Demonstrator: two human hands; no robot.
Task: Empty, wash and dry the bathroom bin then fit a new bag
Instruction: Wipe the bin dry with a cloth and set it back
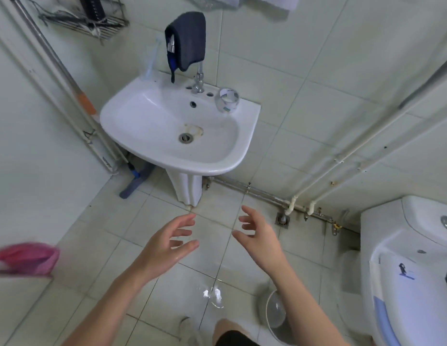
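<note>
The white bathroom bin (275, 313) stands on the wet floor at the lower right, partly behind my right forearm, its inside bare and glistening. My left hand (167, 242) and my right hand (258, 233) hover side by side over the floor tiles in front of the sink pedestal. Both have spread, relaxed fingers and hold nothing. A dark grey cloth (186, 41) hangs over the tap above the white sink (142, 121).
A toilet (407, 265) fills the right edge. A pink bag (27, 257) lies blurred at the left edge. Pipes run along the wall base by a floor drain (282, 219). A mop (135, 181) leans left of the pedestal. A glass cup (228, 99) sits on the sink rim.
</note>
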